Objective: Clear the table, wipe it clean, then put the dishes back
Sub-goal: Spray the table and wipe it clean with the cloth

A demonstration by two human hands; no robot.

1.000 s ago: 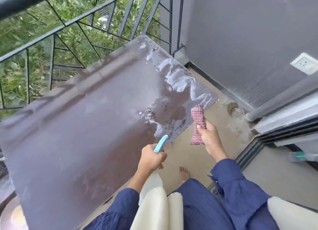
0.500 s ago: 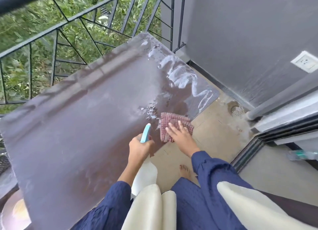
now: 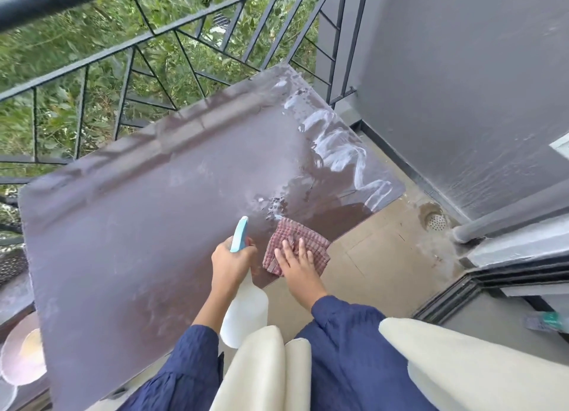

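A bare dark brown table (image 3: pixel 147 226) fills the middle of the head view, with wet soapy streaks (image 3: pixel 345 158) at its far right corner. My left hand (image 3: pixel 231 263) grips a white spray bottle (image 3: pixel 244 312) with a light blue nozzle pointing at the tabletop. My right hand (image 3: pixel 300 266) lies flat, fingers spread, on a red checked cloth (image 3: pixel 292 244), pressing it onto the table near the front right edge, just below a patch of droplets.
A black metal railing (image 3: pixel 154 65) runs behind the table, with greenery beyond. A grey wall (image 3: pixel 462 87) stands on the right, a floor drain (image 3: pixel 435 221) at its foot. Plates (image 3: pixel 21 358) sit low at the bottom left. A sliding door track (image 3: pixel 492 284) lies to the right.
My right hand brought the cloth from the air beside the table down flat onto the tabletop and slid it slightly left. My left hand with the bottle moved a little left.
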